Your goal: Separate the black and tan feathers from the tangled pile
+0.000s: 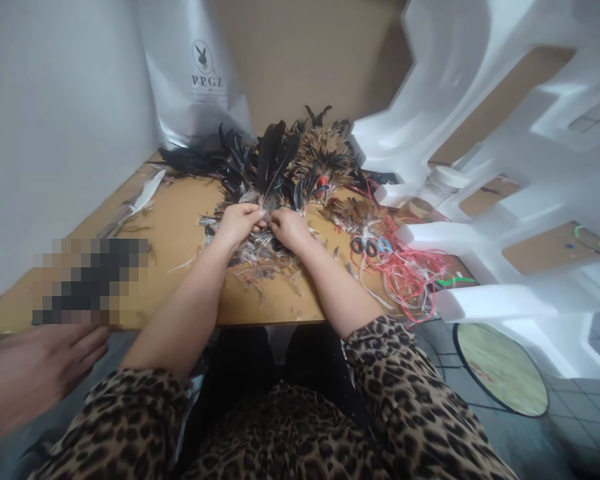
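Leopard-print sleeves (400, 393), table edge (270, 321), left hand (240, 223) and right hand (291, 228) pinching feathers (273, 160), white panels (510, 303) rightward

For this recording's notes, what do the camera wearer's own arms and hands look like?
The left hand and the right hand are bare: no gloves, and no watch or bracelet shows. The forearms are uncovered up to loose leopard-print sleeves, brownish tan with dark spots. The sleeves end around the elbows.
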`<state>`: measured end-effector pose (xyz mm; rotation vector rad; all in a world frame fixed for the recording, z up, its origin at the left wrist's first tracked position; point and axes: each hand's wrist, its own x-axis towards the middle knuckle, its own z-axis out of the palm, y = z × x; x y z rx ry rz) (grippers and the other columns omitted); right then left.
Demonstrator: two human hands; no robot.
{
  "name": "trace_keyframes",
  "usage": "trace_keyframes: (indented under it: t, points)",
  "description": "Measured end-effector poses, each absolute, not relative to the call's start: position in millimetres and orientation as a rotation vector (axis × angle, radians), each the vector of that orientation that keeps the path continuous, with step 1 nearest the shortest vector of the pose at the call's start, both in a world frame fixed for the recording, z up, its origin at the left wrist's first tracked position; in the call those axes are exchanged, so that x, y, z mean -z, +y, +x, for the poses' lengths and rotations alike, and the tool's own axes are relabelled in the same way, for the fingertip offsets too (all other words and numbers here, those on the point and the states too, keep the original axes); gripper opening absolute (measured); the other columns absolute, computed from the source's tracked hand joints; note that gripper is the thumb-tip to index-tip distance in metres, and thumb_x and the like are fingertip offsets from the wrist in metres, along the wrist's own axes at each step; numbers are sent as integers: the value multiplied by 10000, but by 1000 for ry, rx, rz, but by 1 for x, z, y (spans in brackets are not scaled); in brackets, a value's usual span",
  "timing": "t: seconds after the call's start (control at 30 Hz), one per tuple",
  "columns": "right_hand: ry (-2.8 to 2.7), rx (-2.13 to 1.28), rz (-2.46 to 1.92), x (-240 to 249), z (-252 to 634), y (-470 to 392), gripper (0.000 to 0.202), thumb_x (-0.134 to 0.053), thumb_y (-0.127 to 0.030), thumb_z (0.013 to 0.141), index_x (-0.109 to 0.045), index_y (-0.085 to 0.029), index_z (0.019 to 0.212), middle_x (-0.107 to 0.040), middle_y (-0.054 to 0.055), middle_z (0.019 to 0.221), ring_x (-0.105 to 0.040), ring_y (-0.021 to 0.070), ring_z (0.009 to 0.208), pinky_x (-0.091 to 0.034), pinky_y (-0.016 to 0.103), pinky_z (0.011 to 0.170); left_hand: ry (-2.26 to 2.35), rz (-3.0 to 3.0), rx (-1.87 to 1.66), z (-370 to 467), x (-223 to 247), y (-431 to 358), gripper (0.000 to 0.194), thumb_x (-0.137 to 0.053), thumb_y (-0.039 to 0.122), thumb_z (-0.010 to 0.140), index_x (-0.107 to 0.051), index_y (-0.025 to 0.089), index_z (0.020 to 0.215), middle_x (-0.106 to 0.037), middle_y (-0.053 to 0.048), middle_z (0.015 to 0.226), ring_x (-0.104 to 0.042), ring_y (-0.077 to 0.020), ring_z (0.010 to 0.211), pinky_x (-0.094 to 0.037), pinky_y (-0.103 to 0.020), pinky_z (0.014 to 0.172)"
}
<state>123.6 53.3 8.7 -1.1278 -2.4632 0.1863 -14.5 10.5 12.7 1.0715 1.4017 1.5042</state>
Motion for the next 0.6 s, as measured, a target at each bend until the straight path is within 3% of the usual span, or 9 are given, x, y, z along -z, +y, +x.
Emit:
trace_keyframes:
  t: [0.3, 0.47, 0.6]
  points:
    - [-2424, -350, -939, -13, 126, 51, 306, -505, -204, 782, -625, -192, 1063, -606, 58, 1003, -527, 180, 951, -393, 300, 863, 1396, 1051, -1620, -16, -16, 11, 103, -679, 218, 649, -653, 122, 672, -621, -22, 580, -558, -81, 505, -377, -165, 451]
    - [-2454, -341, -975, -13, 129, 56, 226, -492, -176, 764, -678, -198, 889, -644, 48, 959, -538, 189, 946, -382, 328, 887, 1396, 963, -1693, -24, -19, 13, 114, -654, 227, 673, -647, 120, 712, -668, -47, 687, -584, -83, 521, -380, -163, 432]
    - [-2327, -399, -1015, -14, 136, 66, 281, -456, -120, 737, -674, -184, 901, -647, 38, 976, -547, 176, 951, -385, 316, 895, 1401, 914, -1721, -29, -17, 15, 154, -660, 261, 684, -654, 126, 758, -684, -62, 726, -606, -87, 559, -391, -155, 444]
